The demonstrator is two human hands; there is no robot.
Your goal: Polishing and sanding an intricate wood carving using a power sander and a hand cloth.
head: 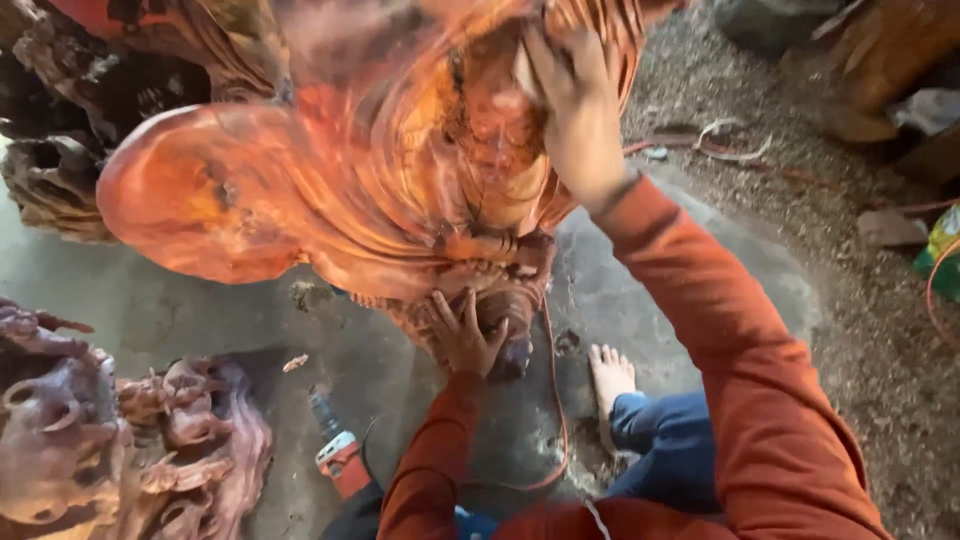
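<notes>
Head view looks down on a big orange-red wood carving [330,180], polished, w/ flowing folds, standing on a concrete floor [650,290]. Right hand [575,105] is pressed flat on the upper part of the carving, fingers spread & pointing up and away, palm against the wood, nothing gripped. Left hand [462,335] is down low at the carving's base, fingers splayed wide, touching the dark knotty bottom end just above the floor; also holding nothing, just bracing. Both sleeves are rust-red.

Carving lies straight ahead of the person, its long axis running roughly from the base near the left hand up & away toward the top of frame, w/ a broad rounded lobe bulging out to the left. Left hand is nearer the body and the floor; right hand sits higher and further out. Upper part is motion-blurred, so fine detail there can't be told.

Bare foot [611,372] rests on the floor just right of the base. An orange power tool [338,455] lies on the floor near the left arm, its cable [556,400] looping past the base. Another brownish carving [110,440] sits well apart at bottom left
</notes>
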